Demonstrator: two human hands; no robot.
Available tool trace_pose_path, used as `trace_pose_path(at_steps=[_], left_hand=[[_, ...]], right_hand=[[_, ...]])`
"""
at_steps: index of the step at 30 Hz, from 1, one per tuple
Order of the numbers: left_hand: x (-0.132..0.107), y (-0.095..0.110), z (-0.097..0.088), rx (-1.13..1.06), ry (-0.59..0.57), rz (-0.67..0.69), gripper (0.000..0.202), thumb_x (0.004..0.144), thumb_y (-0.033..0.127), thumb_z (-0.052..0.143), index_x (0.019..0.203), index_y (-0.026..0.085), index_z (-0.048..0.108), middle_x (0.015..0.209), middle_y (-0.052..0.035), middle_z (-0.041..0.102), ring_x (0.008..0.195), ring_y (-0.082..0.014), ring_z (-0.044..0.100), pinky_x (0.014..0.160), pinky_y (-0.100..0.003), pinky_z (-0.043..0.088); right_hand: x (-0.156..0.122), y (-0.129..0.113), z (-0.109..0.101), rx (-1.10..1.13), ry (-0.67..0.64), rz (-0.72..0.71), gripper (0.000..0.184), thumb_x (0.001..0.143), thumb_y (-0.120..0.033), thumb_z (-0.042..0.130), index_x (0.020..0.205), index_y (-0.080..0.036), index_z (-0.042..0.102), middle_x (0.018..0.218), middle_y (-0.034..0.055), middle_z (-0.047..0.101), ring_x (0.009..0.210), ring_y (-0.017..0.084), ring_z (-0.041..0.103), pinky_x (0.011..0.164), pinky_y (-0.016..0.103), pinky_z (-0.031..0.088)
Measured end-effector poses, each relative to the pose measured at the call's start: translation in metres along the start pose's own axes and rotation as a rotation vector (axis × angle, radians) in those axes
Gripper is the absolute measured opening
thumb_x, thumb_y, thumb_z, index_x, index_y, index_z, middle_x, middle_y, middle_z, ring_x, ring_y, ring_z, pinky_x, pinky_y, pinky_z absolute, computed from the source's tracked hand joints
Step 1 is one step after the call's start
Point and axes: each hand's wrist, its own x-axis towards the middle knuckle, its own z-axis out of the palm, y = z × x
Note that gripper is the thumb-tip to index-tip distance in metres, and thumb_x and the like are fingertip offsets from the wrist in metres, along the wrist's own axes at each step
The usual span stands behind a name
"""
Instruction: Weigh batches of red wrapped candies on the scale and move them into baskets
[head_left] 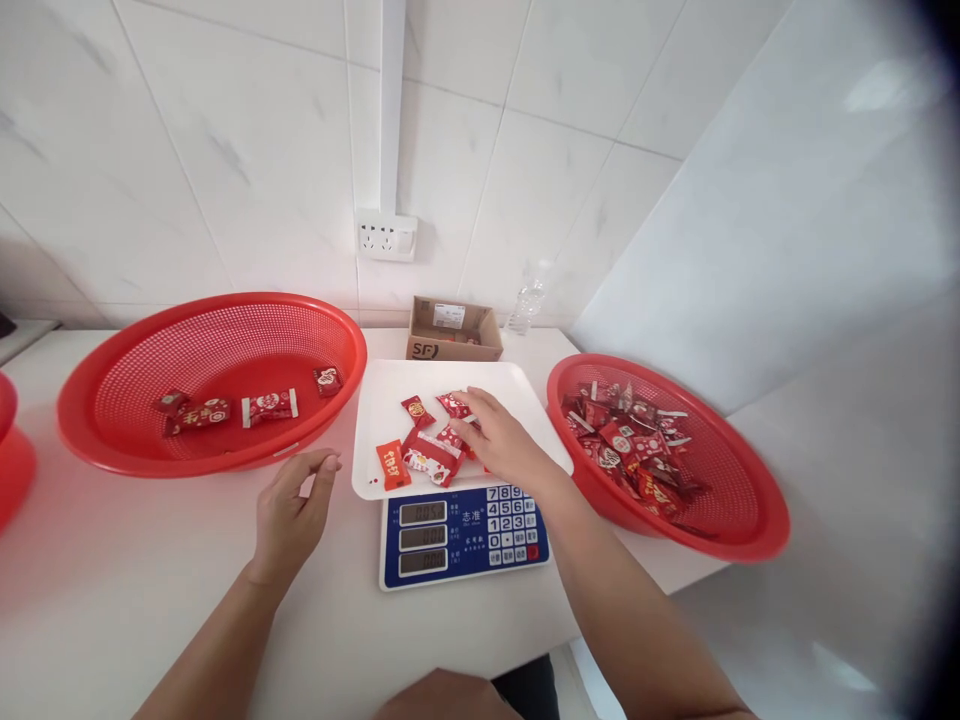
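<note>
My right hand (499, 435) is over the white weighing tray (375, 385), its fingers stretched and its thumb apart, touching or just above small red candy packets (435, 458). Its fingertips partly cover a red packet (454, 403) at the back of the pile. An orange-red packet (393, 465) lies at the tray's front left. The tray sits on a blue digital scale (469, 535) with a keypad and three displays. My left hand (294, 510) is above the table left of the scale, fingers curled and thumb near the index fingertip, with nothing visible in it.
A red mesh basket (97, 400) at left holds a few packets. Another red basket (750, 510) at right holds many packets. Behind the tray are a cardboard box (454, 345) and a clear plastic bottle (526, 305). A wall socket (386, 236) is above; a side wall bounds the right.
</note>
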Motion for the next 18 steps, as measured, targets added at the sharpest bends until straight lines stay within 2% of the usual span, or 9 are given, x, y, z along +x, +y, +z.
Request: trace_pose_path(at_steps=[5, 10, 12, 15, 18], left_hand=[[0.0, 0.002, 0.0, 0.005, 0.0, -0.011, 0.022, 0.087, 0.037, 0.049, 0.082, 0.022, 0.065, 0.081, -0.002, 0.073, 0.078, -0.0154, 0.068, 0.068, -0.024, 0.051], [0.0, 0.001, 0.001, -0.006, -0.008, -0.009, 0.022, 0.086, 0.038, 0.05, 0.083, 0.022, 0.064, 0.08, -0.0021, 0.073, 0.079, -0.0158, 0.068, 0.069, -0.024, 0.051], [0.0, 0.0, 0.001, -0.009, -0.008, -0.006, 0.022, 0.086, 0.038, 0.05, 0.083, 0.022, 0.065, 0.08, -0.0021, 0.073, 0.079, -0.0157, 0.068, 0.069, -0.024, 0.051], [-0.001, 0.0, 0.001, -0.008, -0.001, -0.011, 0.021, 0.087, 0.037, 0.05, 0.083, 0.022, 0.064, 0.081, -0.0022, 0.073, 0.08, -0.0157, 0.068, 0.069, -0.024, 0.051], [0.0, 0.001, 0.0, -0.008, 0.004, -0.016, 0.021, 0.087, 0.037, 0.05, 0.083, 0.022, 0.064, 0.08, -0.0022, 0.074, 0.079, -0.0157, 0.069, 0.069, -0.025, 0.051]], right_hand=[[-0.001, -0.01, 0.008, 0.058, -0.074, -0.031, 0.052, 0.094, -0.048, 0.04, 0.139, -0.022, 0.045, 0.15, 0.0129, 0.037, 0.14, 0.024, 0.032, 0.114, 0.047, 0.028], [-0.005, -0.031, 0.012, -0.118, -0.16, -0.148, 0.064, 0.084, -0.063, 0.049, 0.137, -0.027, 0.05, 0.153, 0.0103, 0.034, 0.145, 0.034, 0.014, 0.113, 0.062, 0.015], [-0.007, -0.035, 0.016, -0.181, -0.197, -0.203, 0.056, 0.083, -0.061, 0.054, 0.129, -0.029, 0.058, 0.153, 0.0081, 0.035, 0.144, 0.037, 0.015, 0.112, 0.067, 0.011], [-0.009, -0.034, 0.017, -0.214, -0.186, -0.224, 0.037, 0.085, -0.048, 0.058, 0.117, -0.031, 0.065, 0.15, 0.004, 0.04, 0.144, 0.036, 0.017, 0.11, 0.069, 0.01], [-0.017, -0.024, 0.005, -0.14, -0.104, -0.185, 0.035, 0.087, -0.043, 0.058, 0.118, -0.031, 0.064, 0.146, 0.004, 0.047, 0.143, 0.032, 0.024, 0.111, 0.066, 0.016]])
